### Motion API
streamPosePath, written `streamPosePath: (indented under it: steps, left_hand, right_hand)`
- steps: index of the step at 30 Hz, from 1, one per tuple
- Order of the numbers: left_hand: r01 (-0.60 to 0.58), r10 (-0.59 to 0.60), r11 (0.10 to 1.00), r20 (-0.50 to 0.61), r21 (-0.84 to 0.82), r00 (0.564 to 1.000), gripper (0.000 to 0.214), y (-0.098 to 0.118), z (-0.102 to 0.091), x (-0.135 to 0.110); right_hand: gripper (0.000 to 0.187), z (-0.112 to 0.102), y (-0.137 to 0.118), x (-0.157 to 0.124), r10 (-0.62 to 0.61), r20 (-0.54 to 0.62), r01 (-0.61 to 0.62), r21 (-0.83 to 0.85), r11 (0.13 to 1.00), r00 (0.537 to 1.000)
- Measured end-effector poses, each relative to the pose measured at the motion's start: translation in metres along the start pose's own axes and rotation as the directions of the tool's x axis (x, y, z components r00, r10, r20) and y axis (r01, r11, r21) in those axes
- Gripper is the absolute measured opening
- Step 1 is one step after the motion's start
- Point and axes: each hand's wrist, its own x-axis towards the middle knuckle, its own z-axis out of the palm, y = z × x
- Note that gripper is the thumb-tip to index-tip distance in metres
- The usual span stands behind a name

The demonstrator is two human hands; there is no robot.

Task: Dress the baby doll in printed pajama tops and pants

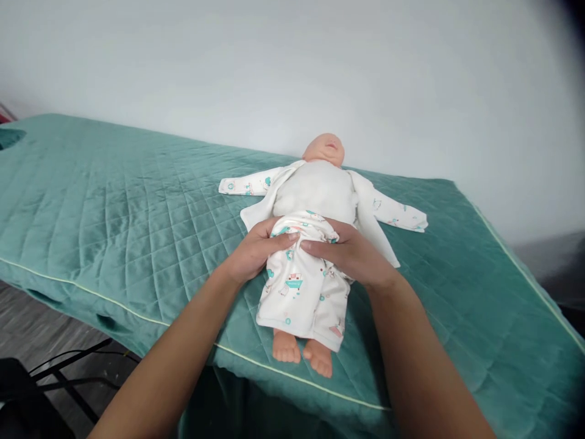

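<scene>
A baby doll (315, 192) lies on its back, head toward the wall and bare feet toward me. It has on a white printed jacket (393, 213), spread wide at the front over a pale cloth torso. White printed pants (292, 299) cover its legs down to the ankles. My left hand (256, 247) grips the pants near the waist on the left side, thumb on top. On the other side my right hand (351, 250) holds the same waist area, its thumb almost meeting the left one. The fingers beneath the fabric are hidden.
A green quilted cover (137, 213) with pale piping is spread over the bed under the doll. The white wall (228, 73) rises behind it. A dark metal frame (68, 378) stands on the floor at lower left.
</scene>
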Motion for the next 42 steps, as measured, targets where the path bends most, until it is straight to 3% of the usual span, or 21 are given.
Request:
streamPosePath:
  steps: [5, 11, 18, 23, 28, 36, 42]
  left_hand:
    - [-0.031, 0.033, 0.999, -0.163, 0.013, 0.986, 0.032, 0.005, 0.031, -0.034]
    - [0.018, -0.031, 0.999, -0.385, -0.038, 0.922, 0.028, 0.014, 0.072, -0.089]
    - [0.039, -0.141, 0.974, -0.465, -0.221, 0.874, 0.027, 0.01, 0.103, -0.148]
    - [0.022, -0.199, 0.945, -0.52, -0.326, 0.831, 0.032, -0.014, 0.116, -0.173]
    - [0.009, -0.191, 0.95, -0.556, -0.313, 0.809, 0.037, -0.04, 0.112, -0.183]
    - [0.018, -0.068, 0.996, -0.652, -0.083, 0.755, 0.037, -0.057, 0.07, -0.183]
    - [0.116, -0.046, 0.99, -0.609, 0.075, 0.792, 0.041, -0.053, 0.059, -0.173]
  right_hand:
    - [0.035, 0.002, -0.004, 0.003, -0.048, -0.015, 0.043, -0.238, 0.97, 0.999]
    - [0.015, 0.007, -0.007, 0.01, -0.055, 0.042, 0.069, -0.6, 0.797, 0.998]
    - [0.013, 0.015, -0.001, 0.001, -0.101, 0.123, 0.159, -0.783, 0.602, 0.987]
    - [0.013, 0.017, -0.003, -0.006, -0.139, 0.182, 0.229, -0.797, 0.558, 0.973]
    - [0.008, 0.016, -0.001, -0.007, -0.093, 0.253, 0.265, -0.824, 0.501, 0.963]
    - [0.012, 0.018, -0.003, -0.007, -0.06, 0.233, 0.23, -0.825, 0.516, 0.971]
    - [0.011, 0.015, -0.001, -0.006, -0.077, 0.255, 0.249, -0.76, 0.601, 0.964]
